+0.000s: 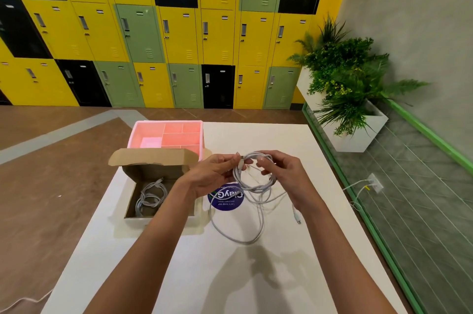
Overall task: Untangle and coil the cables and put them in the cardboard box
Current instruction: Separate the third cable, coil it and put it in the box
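Observation:
Above the white table (230, 275) I hold a bundle of white cables (252, 185) between both hands. My left hand (215, 173) pinches a strand near a connector at the bundle's top left. My right hand (284, 173) grips the loops from the right. Loose strands hang down and form a wide loop (243, 238) on the table, and a connector end (297, 217) lies to the right. The open cardboard box (133, 178) stands at the left, its lid (151, 156) tipped back, with a coiled grey cable (151, 197) inside.
A pink divided tray (169, 134) sits behind the box. A round purple sticker (226, 201) lies on the table under the cables. Lockers fill the far wall, a white planter (358, 132) with plants stands at right, and a green-framed glass panel (409, 211) runs along the table's right.

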